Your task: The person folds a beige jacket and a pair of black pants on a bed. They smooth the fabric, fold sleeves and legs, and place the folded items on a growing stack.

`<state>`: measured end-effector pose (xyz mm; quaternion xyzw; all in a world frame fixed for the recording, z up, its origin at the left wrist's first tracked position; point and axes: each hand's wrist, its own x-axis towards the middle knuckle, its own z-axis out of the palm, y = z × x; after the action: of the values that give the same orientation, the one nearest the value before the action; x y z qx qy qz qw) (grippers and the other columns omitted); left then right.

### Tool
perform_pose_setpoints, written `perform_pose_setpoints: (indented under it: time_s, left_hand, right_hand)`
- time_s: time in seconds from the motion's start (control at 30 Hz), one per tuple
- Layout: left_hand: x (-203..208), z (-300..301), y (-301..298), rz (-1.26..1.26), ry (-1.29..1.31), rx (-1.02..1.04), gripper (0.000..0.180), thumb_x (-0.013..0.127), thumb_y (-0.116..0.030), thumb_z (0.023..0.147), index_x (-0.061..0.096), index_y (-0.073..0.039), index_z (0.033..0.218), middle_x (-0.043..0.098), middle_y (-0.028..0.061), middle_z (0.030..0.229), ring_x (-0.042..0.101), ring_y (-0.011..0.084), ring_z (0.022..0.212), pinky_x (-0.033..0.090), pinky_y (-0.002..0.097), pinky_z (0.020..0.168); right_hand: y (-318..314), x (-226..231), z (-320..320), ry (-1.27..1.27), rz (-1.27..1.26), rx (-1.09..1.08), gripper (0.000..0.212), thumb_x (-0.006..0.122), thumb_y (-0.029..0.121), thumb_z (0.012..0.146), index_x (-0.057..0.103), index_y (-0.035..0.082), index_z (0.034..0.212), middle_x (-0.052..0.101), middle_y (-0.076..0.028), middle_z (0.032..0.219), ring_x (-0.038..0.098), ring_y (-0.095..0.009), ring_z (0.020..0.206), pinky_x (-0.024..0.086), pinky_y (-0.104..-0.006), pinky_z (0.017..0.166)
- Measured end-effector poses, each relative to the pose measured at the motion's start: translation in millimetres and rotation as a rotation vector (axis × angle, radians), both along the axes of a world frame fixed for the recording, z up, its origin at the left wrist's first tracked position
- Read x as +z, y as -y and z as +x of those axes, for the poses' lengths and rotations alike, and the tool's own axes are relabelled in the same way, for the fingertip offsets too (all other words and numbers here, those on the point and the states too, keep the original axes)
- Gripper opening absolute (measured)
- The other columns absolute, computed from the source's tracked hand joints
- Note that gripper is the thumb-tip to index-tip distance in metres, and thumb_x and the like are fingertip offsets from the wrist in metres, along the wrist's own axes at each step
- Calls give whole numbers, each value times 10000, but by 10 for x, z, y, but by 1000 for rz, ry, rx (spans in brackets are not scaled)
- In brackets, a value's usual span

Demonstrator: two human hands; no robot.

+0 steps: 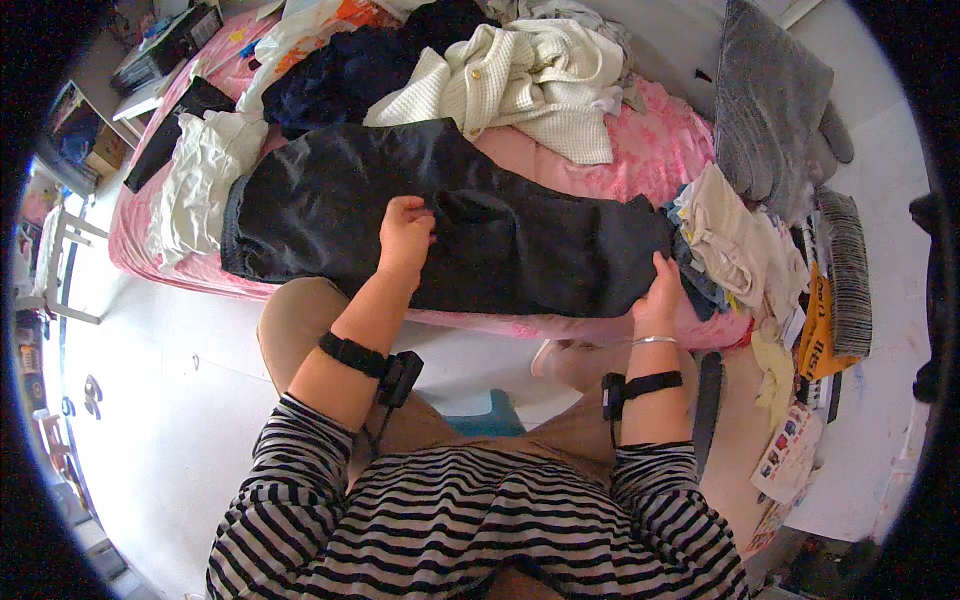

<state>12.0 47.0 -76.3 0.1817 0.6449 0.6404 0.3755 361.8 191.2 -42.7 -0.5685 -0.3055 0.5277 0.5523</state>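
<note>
A pair of black trousers (545, 250) lies lengthwise along the near side of a pink bed, the waistband at the left and the narrow leg end at the right. Over the middle of the trousers, my left hand (405, 238) is closed with curled fingers on the fabric, which creases beside them; the fingertips are partly hidden. My right hand (658, 295) grips the near corner of the leg end, thumb on top and the other fingers mostly hidden. Just beyond the right hand lies a pile of folded clothes (725, 230).
Rumpled cream waffle-knit clothing (500, 75) and dark navy clothing (335, 80) lie behind the trousers on the pink bedsheet (650, 135). A white garment (205, 175) sits at the left. A grey cushion (770, 100) stands at the back right. A teal stool (490, 412) shows between my legs.
</note>
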Motion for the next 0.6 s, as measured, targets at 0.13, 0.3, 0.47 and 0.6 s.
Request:
perform_pose_setpoints:
  time_s: [0.13, 0.3, 0.47, 0.6]
  left_hand:
    - [74, 70, -21, 25, -594, -101, 213, 681, -55, 803, 648, -17, 1010, 662, 119, 923, 628, 224, 811, 512, 319, 779]
    - [154, 297, 32, -52, -870, -389, 334, 735, -210, 818, 671, -20, 1084, 672, 173, 1078, 657, 325, 916, 526, 378, 820]
    - [250, 293, 65, -136, -801, -484, 395, 766, -267, 762, 671, -3, 1038, 668, 190, 1056, 641, 363, 958, 508, 403, 850]
    - [284, 102, 97, -41, -530, -612, 338, 755, -251, 716, 676, -23, 952, 682, 180, 962, 641, 356, 921, 502, 396, 810]
  right_hand:
    - [123, 248, -62, -446, 50, 332, 356, 584, 255, 940, 577, 62, 1240, 609, -103, 1260, 575, -293, 1139, 447, -453, 1004]
    - [191, 301, -270, -641, -178, 227, 399, 585, 362, 942, 611, 60, 1203, 618, -110, 1251, 574, -297, 1146, 443, -467, 1018]
    - [91, 63, -181, -643, -74, 277, 235, 621, 293, 912, 654, 86, 1017, 670, -59, 994, 626, -234, 841, 526, -391, 801]
    - [5, 184, -103, -577, -49, 43, 100, 651, 196, 865, 609, 117, 822, 585, 13, 728, 503, -138, 546, 473, -296, 557]
